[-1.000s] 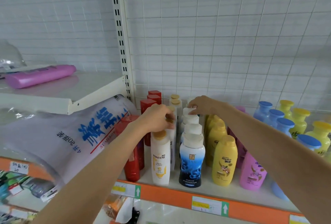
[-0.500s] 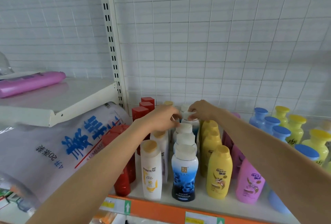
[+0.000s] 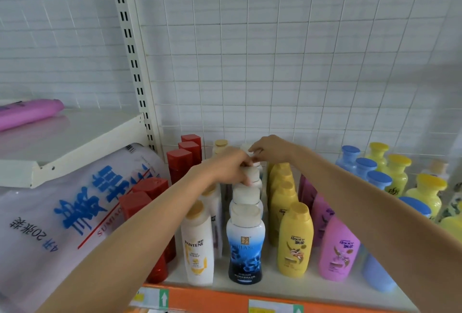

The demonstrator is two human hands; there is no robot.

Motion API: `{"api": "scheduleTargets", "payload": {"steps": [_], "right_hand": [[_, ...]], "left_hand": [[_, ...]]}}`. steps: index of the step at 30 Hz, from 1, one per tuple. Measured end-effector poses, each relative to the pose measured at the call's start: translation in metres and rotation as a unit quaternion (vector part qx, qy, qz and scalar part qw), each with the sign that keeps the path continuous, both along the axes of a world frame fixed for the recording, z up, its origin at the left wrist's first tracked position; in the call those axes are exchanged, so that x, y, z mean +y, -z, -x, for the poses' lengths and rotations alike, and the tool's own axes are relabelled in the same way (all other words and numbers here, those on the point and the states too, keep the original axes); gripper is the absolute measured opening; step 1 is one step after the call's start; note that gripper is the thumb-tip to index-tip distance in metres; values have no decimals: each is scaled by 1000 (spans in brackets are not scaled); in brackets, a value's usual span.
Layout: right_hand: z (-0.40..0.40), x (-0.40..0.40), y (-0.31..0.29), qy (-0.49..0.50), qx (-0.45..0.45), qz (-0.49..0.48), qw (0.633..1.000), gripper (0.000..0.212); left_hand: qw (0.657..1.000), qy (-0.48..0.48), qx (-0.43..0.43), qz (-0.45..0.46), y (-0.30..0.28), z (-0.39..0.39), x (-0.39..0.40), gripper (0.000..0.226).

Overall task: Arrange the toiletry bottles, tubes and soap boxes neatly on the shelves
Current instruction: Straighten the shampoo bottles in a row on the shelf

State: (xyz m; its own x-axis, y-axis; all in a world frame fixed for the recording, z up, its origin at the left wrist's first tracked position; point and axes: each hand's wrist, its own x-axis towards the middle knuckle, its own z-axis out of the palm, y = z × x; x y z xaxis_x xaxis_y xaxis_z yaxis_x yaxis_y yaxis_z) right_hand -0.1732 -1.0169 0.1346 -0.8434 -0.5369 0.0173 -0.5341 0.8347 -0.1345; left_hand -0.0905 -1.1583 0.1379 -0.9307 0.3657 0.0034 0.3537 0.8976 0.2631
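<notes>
Bottles stand in rows front to back on a white shelf (image 3: 270, 287): red bottles (image 3: 180, 162), white Pantene bottles (image 3: 197, 245), white-and-blue bottles (image 3: 246, 245), yellow Rejoice bottles (image 3: 295, 240) and pink bottles (image 3: 337, 250). My left hand (image 3: 225, 167) grips the white cap of a bottle in the middle of the white-and-blue row. My right hand (image 3: 271, 149) pinches the cap of a bottle farther back in the same row. The bodies of those two bottles are mostly hidden.
Blue-capped bottles (image 3: 367, 167) and yellow bottles (image 3: 397, 170) fill the right side. A large plastic bag with blue print (image 3: 75, 210) leans against the red bottles on the left. A higher white shelf (image 3: 70, 142) holds a pink tube (image 3: 27, 112). Wire grid backs the shelf.
My left hand moved right, off the Pantene row, onto a white cap in the white-and-blue row. My right hand stayed at the back cap. The camera came closer.
</notes>
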Motion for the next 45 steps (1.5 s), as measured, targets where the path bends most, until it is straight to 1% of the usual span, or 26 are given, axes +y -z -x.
{"api": "scheduleTargets", "payload": {"steps": [2, 6, 8, 9, 10, 11, 12, 13, 14, 16, 18, 19, 20, 24, 28, 31, 33, 35, 36, 37, 38, 40, 42, 45], "right_hand": [[-5, 7, -10, -1, 13, 23, 1000, 45], [-26, 21, -28, -8, 50, 58, 997, 29], [-44, 28, -33, -15, 49, 63, 997, 23], [-55, 30, -34, -22, 41, 61, 997, 21], [-67, 31, -34, -34, 31, 56, 997, 20], [-78, 29, -33, -50, 21, 47, 997, 20], [-90, 27, -32, -68, 13, 34, 997, 22], [-99, 23, -29, -84, 5, 22, 996, 24], [-107, 19, -24, -95, -5, 15, 995, 28], [-114, 9, -13, -113, -18, 13, 993, 33], [-113, 2, 0, -130, -6, 7, 991, 33], [-111, 0, 6, -130, -2, 4, 992, 33], [-109, -1, 9, -125, 1, 5, 992, 34], [-101, 2, 11, -87, 8, 27, 996, 46], [-96, 1, 14, -62, 4, 28, 998, 51], [-96, 1, 11, -59, -7, 21, 998, 50], [-101, 3, 2, -60, 12, 20, 998, 47], [-114, 5, -10, -75, 56, 46, 995, 40], [-124, 6, -15, -90, 58, 62, 992, 39], [-135, 6, -17, -105, 42, 69, 991, 42], [-146, 5, -15, -115, 18, 63, 991, 47], [-160, 2, -1, -126, -3, 17, 992, 53], [-162, -1, 16, -119, 1, -7, 993, 51], [-156, 0, 20, -87, 5, 8, 996, 47]], "left_hand": [[1000, -3, 14, -14, -4, 3, 2, 47], [1000, 0, 14, 0, 2, 8, 7, 34], [1000, 10, 7, 13, 7, 10, 9, 31], [1000, 11, 5, 20, 7, 10, 10, 33], [1000, 18, 9, 23, 6, 10, 10, 34], [1000, 18, 4, 22, 4, 8, 9, 29], [1000, 24, 3, 15, 4, 8, 8, 19], [1000, 23, 4, 11, 1, 6, 8, 15], [1000, 28, 9, -2, 0, 6, 7, 19], [999, 23, 16, -16, -2, 5, 2, 11], [999, 3, 16, -40, -4, 3, -7, 31], [998, -2, 13, -56, -5, 0, -13, 35], [997, -1, 21, -73, -5, -3, -19, 36], [994, -16, 56, -94, -1, -18, -46, 31], [992, -32, 51, -110, 1, -31, -62, 30], [992, -33, 47, -114, 1, -39, -67, 27], [992, -33, 51, -109, -1, -45, -70, 27], [993, -30, 43, -103, -3, -51, -72, 28], [994, -26, 37, -95, -3, -55, -71, 31], [996, -23, 29, -83, -3, -57, -71, 34], [997, -20, 25, -72, -2, -60, -70, 37], [998, -20, 23, -54, 1, -61, -65, 40], [998, -26, 29, -53, 4, -61, -63, 42], [996, -39, 32, -76, 8, -61, -64, 44]]}}
